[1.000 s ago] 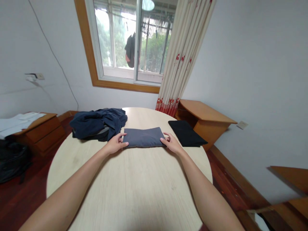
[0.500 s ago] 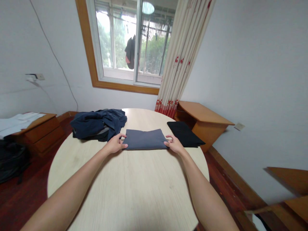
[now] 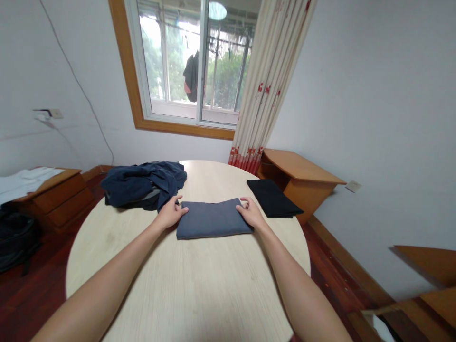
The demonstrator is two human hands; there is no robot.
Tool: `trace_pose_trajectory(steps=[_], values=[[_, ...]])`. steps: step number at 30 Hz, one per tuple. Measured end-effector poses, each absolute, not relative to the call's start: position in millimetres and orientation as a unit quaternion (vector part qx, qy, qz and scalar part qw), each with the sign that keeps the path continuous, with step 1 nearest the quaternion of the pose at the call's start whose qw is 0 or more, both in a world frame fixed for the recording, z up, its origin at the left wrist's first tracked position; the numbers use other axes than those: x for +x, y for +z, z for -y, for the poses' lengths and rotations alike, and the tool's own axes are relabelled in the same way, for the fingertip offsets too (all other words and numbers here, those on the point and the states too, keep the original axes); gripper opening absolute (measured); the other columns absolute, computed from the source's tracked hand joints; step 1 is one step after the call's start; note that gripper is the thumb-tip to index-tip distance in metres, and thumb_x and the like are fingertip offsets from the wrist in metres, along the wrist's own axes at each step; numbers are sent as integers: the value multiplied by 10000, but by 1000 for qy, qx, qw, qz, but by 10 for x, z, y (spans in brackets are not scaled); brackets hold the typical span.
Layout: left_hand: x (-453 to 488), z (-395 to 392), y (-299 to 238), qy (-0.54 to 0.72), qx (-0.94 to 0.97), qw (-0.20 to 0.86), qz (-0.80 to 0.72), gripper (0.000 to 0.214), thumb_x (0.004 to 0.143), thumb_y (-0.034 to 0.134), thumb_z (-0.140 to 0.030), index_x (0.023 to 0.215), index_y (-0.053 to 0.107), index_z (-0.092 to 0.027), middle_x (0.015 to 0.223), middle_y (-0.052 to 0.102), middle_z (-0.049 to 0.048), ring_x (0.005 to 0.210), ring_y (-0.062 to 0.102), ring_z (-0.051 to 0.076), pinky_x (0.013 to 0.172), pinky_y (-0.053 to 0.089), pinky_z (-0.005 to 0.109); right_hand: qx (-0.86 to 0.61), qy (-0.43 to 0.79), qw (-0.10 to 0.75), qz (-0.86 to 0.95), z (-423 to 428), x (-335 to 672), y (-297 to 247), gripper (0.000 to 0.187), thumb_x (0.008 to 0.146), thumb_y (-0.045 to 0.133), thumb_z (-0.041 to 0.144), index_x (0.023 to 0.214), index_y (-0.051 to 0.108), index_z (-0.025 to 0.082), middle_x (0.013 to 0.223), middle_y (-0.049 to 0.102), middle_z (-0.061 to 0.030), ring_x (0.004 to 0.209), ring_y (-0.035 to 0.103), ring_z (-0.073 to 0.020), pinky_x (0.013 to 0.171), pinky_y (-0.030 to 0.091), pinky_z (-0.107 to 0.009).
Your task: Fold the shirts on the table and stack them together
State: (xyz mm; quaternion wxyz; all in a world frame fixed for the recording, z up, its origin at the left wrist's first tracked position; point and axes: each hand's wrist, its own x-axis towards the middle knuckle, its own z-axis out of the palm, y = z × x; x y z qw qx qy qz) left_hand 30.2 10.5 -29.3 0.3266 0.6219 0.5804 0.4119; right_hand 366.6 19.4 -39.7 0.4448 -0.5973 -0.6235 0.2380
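Note:
A folded dark grey garment (image 3: pixel 213 221) lies flat as a neat rectangle on the round pale wooden table (image 3: pixel 199 285). At its far left corner my left hand (image 3: pixel 171 212) is closed, thumb on top and the fingers along the edge. My right hand (image 3: pixel 251 212) pinches the far right corner the same way. Which kind of garment it is cannot be made out. To the left of it sits a crumpled heap of dark blue clothes (image 3: pixel 142 183), close beyond my left hand. A folded black garment (image 3: pixel 273 198) rests to the right, beyond my right hand.
Behind the table's right edge stands a wooden desk (image 3: pixel 302 166) beside a patterned curtain (image 3: pixel 263 95). A wooden drawer cabinet (image 3: pixel 67 199) with white papers stands at the left, and a black bag (image 3: pixel 16 240) lies on the floor by it.
The grey garment has moved nearer to me on the table. My hands have shifted from its near part to its far corners. The dark blue heap and black garment stay put.

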Motion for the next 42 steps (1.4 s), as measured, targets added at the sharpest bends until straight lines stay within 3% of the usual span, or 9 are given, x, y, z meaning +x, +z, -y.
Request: trace_pose_trajectory(steps=[4,8,13,18,21,24,33,39,42], values=[[278,-155,-336,444,647,293,-546,605,750,670,-456,1258,591,-137,636,580,-42,620,578,167,642,428,269,-600,171,477,619,-220,3659,-416,335,819,580,397,1075,553,183,666,521,43,599,528,-164,620,410,-280],[250,-109,-285,356,680,240,-594,393,797,635,-349,1138,660,-156,688,622,-6,679,602,188,671,427,275,-661,97,376,642,-192,3616,-383,199,864,560,315,1033,586,212,722,598,-4,679,573,-190,662,408,-291],[441,149,-45,281,738,45,-611,380,936,508,-385,1224,642,-179,1046,691,105,989,626,264,822,461,333,-678,-3,311,666,-37,3474,-163,316,915,544,316,1198,602,187,1072,679,-138,993,621,-272,855,437,-366],[882,329,-77,232,849,10,-474,452,1009,370,-444,1298,620,-203,1428,559,104,1317,485,276,1118,335,447,-502,-14,250,828,114,3100,-99,479,974,468,420,1383,539,182,1421,555,-141,1340,457,-274,1146,264,-447],[1009,314,-220,168,859,36,-482,511,1005,376,-464,1417,529,-204,1554,413,92,1453,329,298,1187,217,528,-488,17,169,856,100,2964,-190,531,998,409,484,1437,502,201,1528,456,-107,1445,340,-261,1195,163,-487],[986,273,-292,144,845,50,-513,593,986,386,-532,1474,466,-205,1592,333,94,1487,252,317,1189,203,548,-532,35,131,836,23,2993,-263,578,1006,354,537,1463,479,206,1560,406,-102,1471,301,-268,1201,140,-512],[747,160,-341,146,797,84,-580,705,940,388,-656,1514,409,-248,1617,273,108,1488,214,385,1160,236,563,-638,93,145,750,-250,3411,-382,657,986,321,619,1494,438,219,1587,347,-124,1474,286,-313,1166,195,-577],[671,177,-308,162,780,54,-603,681,969,347,-619,1507,418,-207,1606,291,142,1474,243,396,1153,216,599,-661,92,179,723,-264,3655,-445,586,1007,326,538,1468,472,207,1553,409,-130,1451,339,-296,1162,220,-567],[763,331,-205,180,838,27,-515,684,931,431,-654,1479,457,-246,1611,300,109,1488,211,371,1181,138,602,-642,45,229,730,-228,3667,-398,519,1007,363,441,1426,520,179,1503,476,-148,1410,404,-274,1160,260,-519]])
